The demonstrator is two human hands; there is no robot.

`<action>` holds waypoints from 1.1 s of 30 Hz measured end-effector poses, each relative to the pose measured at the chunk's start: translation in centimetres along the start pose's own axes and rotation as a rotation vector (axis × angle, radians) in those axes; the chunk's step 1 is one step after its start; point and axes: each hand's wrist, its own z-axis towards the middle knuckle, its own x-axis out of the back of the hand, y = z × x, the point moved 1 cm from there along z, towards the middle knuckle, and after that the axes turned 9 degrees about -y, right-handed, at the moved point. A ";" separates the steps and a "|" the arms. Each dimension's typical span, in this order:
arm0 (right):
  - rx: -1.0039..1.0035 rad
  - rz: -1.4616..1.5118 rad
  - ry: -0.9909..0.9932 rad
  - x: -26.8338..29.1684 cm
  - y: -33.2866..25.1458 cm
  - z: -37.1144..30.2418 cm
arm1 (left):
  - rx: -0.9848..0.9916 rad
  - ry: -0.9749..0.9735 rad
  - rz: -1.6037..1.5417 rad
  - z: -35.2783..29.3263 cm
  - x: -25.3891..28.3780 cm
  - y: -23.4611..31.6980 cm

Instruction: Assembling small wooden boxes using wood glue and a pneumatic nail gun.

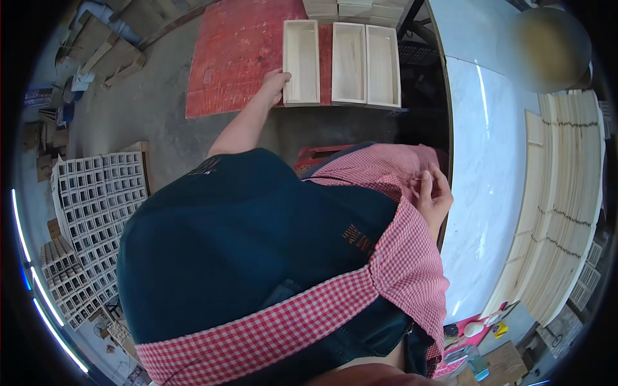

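Note:
My left hand [277, 87] is closed on the near left side of a shallow wooden box [301, 101], an open rectangular tray of pale wood. This box sits on a red-painted tabletop [241, 55], near its front edge. A strip of red separates it from two similar pale boxes, the middle one [349, 100] and the right one [384, 101], which stand side by side. My right hand [434, 196] is raised in front of the red-and-white checked apron [412, 251]. Its thumb and fingers are pinched together, and what they hold, if anything, is too small to make out.
More pale boxes [354, 9] are stacked behind the row. A long white-topped table [483, 193] runs along my right, with stacked wooden boards [553, 212] beyond it. Part of a red stool [315, 154] shows before me. Many-celled stacks [103, 206] stand at left.

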 end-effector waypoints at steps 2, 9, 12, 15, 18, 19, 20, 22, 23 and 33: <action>-0.015 -0.014 0.005 -0.1 -0.1 0.0 | -0.002 0.070 0.064 2.1 0.1 -2.0; -0.059 -0.025 -0.014 -0.3 0.0 0.3 | -0.002 0.203 0.288 4.7 -1.5 -4.9; -0.067 -0.013 -0.005 -0.2 0.1 0.4 | -0.005 0.206 0.323 3.6 -2.2 -4.4; -0.080 0.006 0.007 0.1 0.3 0.3 | -0.012 0.194 0.352 3.6 -2.3 -4.7; -0.086 -0.028 0.028 0.5 0.6 0.4 | -0.011 0.142 0.395 5.4 -2.9 -5.8; -0.092 -0.039 0.053 0.8 0.8 0.4 | -0.007 0.123 0.442 6.1 -3.3 -5.9; 0.051 -0.141 -0.021 0.4 1.1 1.0 | -0.007 0.198 0.330 8.4 5.2 -7.9; 0.099 -0.315 0.014 1.2 2.1 1.8 | 0.081 0.125 0.294 7.7 3.4 -7.5; 0.010 -0.227 -0.008 2.0 1.6 1.6 | 0.158 0.156 0.275 7.0 2.4 -6.7; -0.192 -1.038 0.872 36.3 14.9 -10.6 | -0.296 0.142 0.806 2.9 -8.3 5.1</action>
